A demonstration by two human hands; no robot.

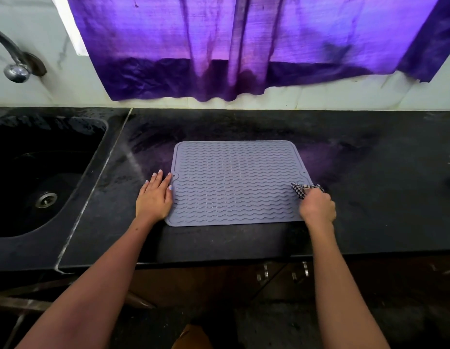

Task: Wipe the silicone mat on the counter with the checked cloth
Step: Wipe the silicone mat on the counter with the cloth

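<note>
Left hand [154,197] flat, right hand [317,207] seemingly fisted.

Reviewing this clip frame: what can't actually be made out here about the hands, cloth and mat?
All from the head view:
- Checked cloth: mostly bunched under the right hand; its size and contact patch are hidden.
- Right fingers: curled beneath the hand, grip unseen.
- Silicone mat: near-right corner covered by the right hand; wet or dirty patches unreadable in the purple light.
- Left hand: flat at the mat's left edge; pressing force cannot be judged.
- Tap: cut off by the left edge.
</note>
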